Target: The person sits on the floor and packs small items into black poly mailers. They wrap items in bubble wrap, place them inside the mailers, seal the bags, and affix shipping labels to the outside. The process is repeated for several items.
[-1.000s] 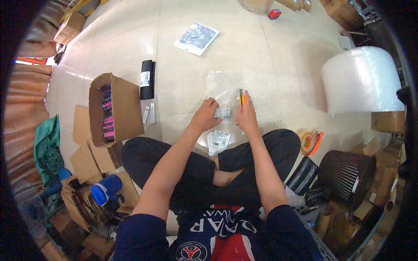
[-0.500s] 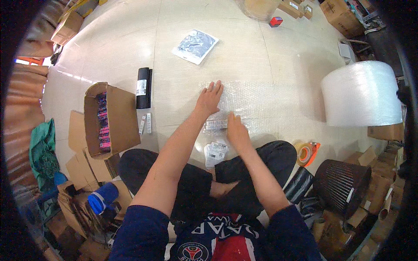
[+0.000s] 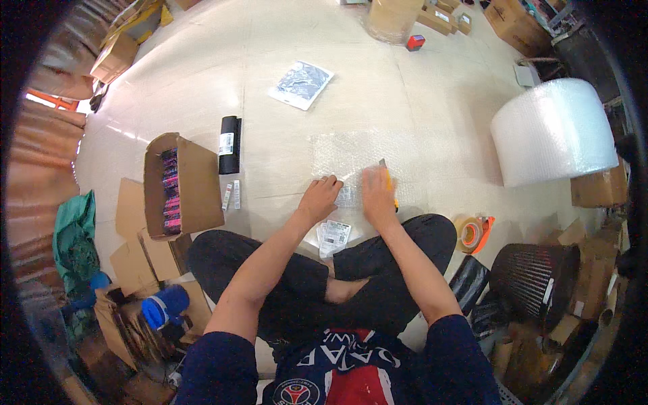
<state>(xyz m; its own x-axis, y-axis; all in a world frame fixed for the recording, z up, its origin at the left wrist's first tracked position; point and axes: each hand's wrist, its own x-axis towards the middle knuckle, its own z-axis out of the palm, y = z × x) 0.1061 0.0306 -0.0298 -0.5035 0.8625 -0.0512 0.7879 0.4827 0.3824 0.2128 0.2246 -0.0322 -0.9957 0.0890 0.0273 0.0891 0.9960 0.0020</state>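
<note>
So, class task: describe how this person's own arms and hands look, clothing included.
Both forearms are bare from the elbow down, with dark navy short sleeves covering the upper arms. The left hand and right hand are bare: no gloves. No watch, ring or bracelet shows. The shirt front carries red and white lettering.

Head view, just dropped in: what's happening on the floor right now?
A person sits cross-legged on the floor with a sheet of bubble wrap spread in front of them. The left hand presses flat on its near edge, while the right hand holds a yellow utility knife against the sheet. A few small packets lie by the knees, an open cardboard box sits to the left, and a big bubble wrap roll stands to the right.
</note>
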